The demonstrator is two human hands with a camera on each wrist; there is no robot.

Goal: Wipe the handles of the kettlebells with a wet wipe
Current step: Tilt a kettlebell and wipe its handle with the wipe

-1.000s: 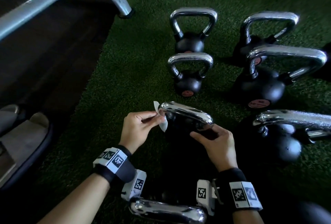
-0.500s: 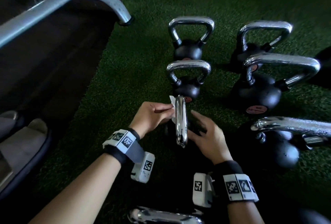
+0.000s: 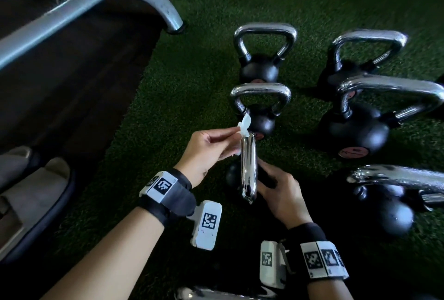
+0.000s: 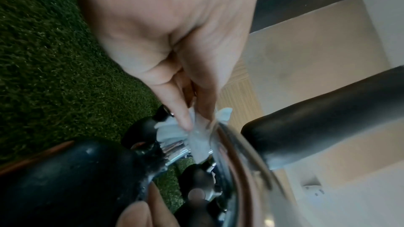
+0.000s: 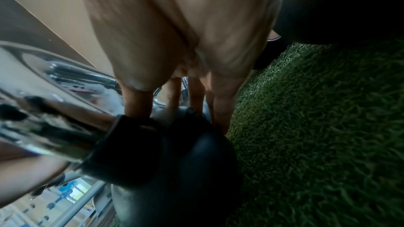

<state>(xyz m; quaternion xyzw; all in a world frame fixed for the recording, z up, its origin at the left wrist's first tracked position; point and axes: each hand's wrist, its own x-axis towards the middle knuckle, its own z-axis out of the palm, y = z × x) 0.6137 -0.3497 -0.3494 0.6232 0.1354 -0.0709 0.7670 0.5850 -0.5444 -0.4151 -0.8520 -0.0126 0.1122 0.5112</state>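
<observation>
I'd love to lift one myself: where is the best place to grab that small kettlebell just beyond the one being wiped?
Probably by the flat top bar of the small kettlebell's chrome handle, reaching down from above. It stands upright on the turf, the loop is open, and the round black body gives fingers little to curl around. Its near left post sits close to the wet wipe.

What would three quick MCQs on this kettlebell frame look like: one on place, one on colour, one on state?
1. Where is the wet wipe?
A. at the far end of the handle being cleaned
B. flat on the turf
C. draped on the bench

2. What colour is the floor covering under the kettlebells?
A. blue
B. green
C. red

3. What is the right hand doing?
A. hanging idle
B. holding a second wipe
C. steadying the kettlebell

Answers:
1 A, the left hand pinches it against the chrome handle.
2 B, green turf.
3 C, its fingers rest on the black body beside the handle.
</observation>
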